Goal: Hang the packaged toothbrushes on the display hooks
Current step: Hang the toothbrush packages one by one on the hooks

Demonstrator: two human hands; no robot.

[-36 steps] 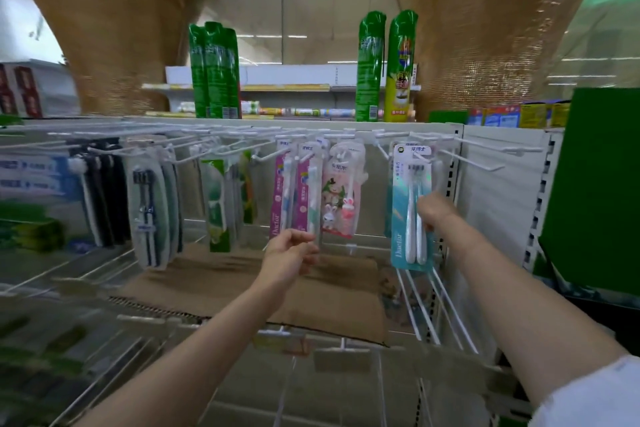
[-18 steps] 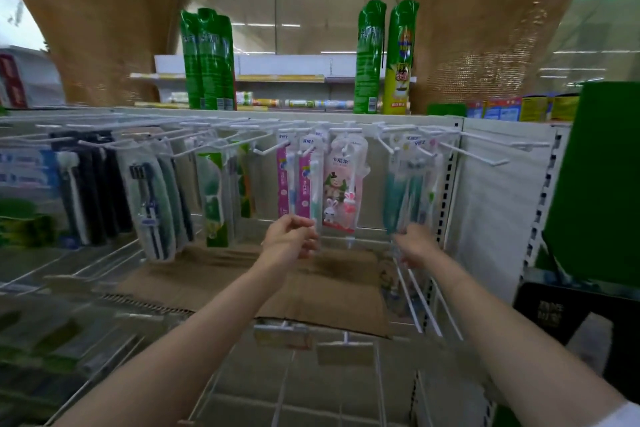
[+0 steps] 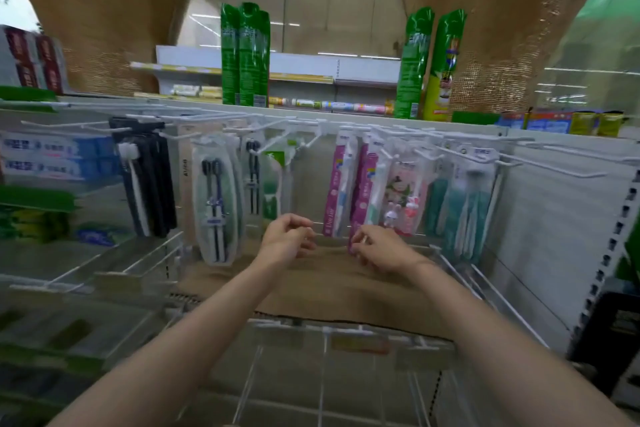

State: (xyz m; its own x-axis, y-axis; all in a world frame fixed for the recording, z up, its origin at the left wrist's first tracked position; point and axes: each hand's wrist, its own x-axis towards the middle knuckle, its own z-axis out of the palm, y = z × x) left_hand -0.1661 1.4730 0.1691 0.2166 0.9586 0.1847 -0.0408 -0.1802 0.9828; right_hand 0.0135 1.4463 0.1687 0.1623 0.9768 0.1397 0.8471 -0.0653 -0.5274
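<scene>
Packaged toothbrushes hang in a row on white display hooks (image 3: 554, 168): black packs (image 3: 149, 180), a clear pack with dark brushes (image 3: 214, 208), a green pack (image 3: 273, 184), magenta packs (image 3: 337, 191), a bunny pack (image 3: 401, 201) and teal packs (image 3: 464, 208). My left hand (image 3: 287, 241) hovers below the green pack with its fingers loosely curled and holds nothing. My right hand (image 3: 381, 248) is close beside it, fingertips at the lower end of a magenta pack (image 3: 362, 198). A grip on that pack does not show.
A sheet of cardboard (image 3: 329, 288) lies on the wire shelf (image 3: 322, 378) under the hooks. Tall green spray cans (image 3: 246, 55) stand on top of the rack. A perforated white panel (image 3: 561, 225) closes the right side. Boxed goods (image 3: 45, 156) fill the left shelves.
My right hand let go of the teal pack, which now hangs on its hook, and moved down and left toward my left hand. The view shifted slightly.
</scene>
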